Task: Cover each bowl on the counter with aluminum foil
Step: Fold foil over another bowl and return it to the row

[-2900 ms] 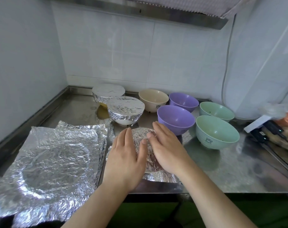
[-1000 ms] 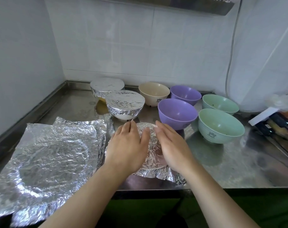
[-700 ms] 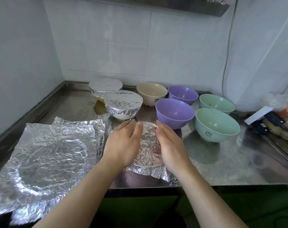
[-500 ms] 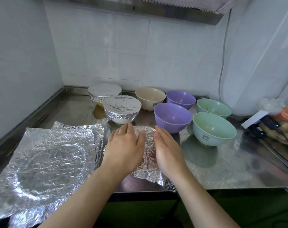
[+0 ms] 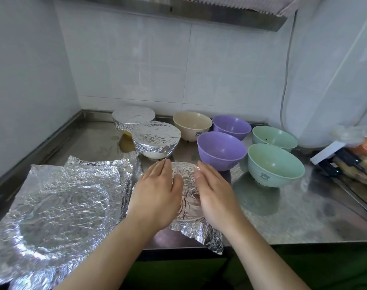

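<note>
Left hand point(image 5: 157, 197) lies flat, fingers straight and close together, palm down on the left half of a foil sheet point(image 5: 187, 197) draped over a bowl; bowl itself hidden under the foil. Right hand point(image 5: 215, 195) is flat too, fingers straight and together, palm pressing the right half of the same foil. Both sets of fingertips point away from the person, toward the back wall. Thumbs nearly meet over the middle, a strip of foil showing between the hands.

Foil top is round and level, facing up. A loose crumpled flap hangs toward the person, below the right wrist, over the counter point(image 5: 293, 216) edge; that makes the sheet's long axis run near-to-far.

Left of the left hand: stack of spare foil point(image 5: 61, 206), flat, crinkled, with a round imprint. Just beyond the left fingertips: wrapped bowl point(image 5: 156, 139), a second wrapped bowl point(image 5: 133, 120) behind it. Just beyond the right fingertips: purple bowl point(image 5: 221, 150), open, upright. Farther back: beige bowl point(image 5: 192, 125) and back purple bowl point(image 5: 231, 126). Right of the right hand: green bowl point(image 5: 275, 164), back green bowl point(image 5: 274, 137) behind it. All five are uncovered, mouths up. Far right: black cables and clutter point(image 5: 345, 162), blurry.
</note>
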A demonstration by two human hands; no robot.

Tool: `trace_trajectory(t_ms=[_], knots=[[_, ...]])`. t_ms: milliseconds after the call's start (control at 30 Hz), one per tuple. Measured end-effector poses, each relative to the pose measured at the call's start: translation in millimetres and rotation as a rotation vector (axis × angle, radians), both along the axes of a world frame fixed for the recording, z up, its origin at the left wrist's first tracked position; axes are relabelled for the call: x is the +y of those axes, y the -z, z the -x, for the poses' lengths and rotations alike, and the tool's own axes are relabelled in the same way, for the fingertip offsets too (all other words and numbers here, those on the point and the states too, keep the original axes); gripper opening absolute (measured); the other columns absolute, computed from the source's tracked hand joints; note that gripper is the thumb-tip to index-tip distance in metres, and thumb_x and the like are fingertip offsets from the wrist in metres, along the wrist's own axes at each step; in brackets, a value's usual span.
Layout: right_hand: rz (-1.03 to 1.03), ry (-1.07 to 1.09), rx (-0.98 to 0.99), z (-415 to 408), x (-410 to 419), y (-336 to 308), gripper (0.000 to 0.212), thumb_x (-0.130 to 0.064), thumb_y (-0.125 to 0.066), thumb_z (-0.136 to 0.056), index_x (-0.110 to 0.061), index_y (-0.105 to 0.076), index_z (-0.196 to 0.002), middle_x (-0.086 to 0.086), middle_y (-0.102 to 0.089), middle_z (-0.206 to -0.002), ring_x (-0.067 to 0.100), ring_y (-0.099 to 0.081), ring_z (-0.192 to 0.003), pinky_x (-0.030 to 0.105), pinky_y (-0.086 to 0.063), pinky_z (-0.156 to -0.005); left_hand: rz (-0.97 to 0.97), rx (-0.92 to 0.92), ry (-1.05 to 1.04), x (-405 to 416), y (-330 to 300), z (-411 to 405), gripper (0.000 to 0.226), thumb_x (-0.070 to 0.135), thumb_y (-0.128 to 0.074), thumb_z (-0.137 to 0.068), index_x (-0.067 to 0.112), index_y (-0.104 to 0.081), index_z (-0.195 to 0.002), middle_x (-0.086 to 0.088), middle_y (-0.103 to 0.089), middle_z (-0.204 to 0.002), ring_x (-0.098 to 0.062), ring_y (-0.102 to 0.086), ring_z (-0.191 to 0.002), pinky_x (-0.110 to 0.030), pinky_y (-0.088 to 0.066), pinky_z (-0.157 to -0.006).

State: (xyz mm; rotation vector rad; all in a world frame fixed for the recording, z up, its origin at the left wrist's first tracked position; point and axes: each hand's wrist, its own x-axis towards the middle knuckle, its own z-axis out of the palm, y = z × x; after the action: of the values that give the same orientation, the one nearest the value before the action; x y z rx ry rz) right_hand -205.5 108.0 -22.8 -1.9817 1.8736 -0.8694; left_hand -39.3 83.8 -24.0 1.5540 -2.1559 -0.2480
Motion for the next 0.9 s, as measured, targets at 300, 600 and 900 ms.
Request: trace_trajectory(t_ms=[300,600,900], knots=[[-0.032,-0.028,0.132,5,-1,7,0.053,-0.02,-0.026,-0.109,0.003,-0.052,-0.149,0.022,-0.039,-0.165,0.035,-0.034,-0.155,0.052,-0.036,-0.123,0.012,0.166,0.043,3,-3,-5,0.04,0.028,-0.032,-0.11,0.006,-0.059,-0.13,-0.009,-0.054,-0.149,-0.027,-0.044,-0.144,-0.034,-0.035,-0.115],[0.04,0.049,0.116,7,-6,-10,0.07,-0.052,-0.019,-0.103,-0.012,-0.054,-0.149,0.008,-0.054,-0.153,0.027,-0.045,-0.145,0.045,-0.035,-0.121,0.0,0.232,0.048,5,-17,-9,0.023,0.03,-0.038,-0.107,0.014,-0.055,-0.11,0.003,-0.058,-0.122,-0.018,-0.048,-0.116,-0.039,-0.039,-0.105],[0.043,-0.023,0.218,-5,-5,0,0.067,-0.033,-0.013,-0.108,0.001,-0.056,-0.148,0.018,-0.05,-0.157,0.032,-0.041,-0.151,0.037,-0.023,-0.126,-0.063,0.009,0.042,-5,-4,-9,0.024,0.028,-0.027,-0.099,0.015,-0.047,-0.098,-0.012,-0.058,-0.111,-0.037,-0.055,-0.106,-0.047,-0.051,-0.085]])
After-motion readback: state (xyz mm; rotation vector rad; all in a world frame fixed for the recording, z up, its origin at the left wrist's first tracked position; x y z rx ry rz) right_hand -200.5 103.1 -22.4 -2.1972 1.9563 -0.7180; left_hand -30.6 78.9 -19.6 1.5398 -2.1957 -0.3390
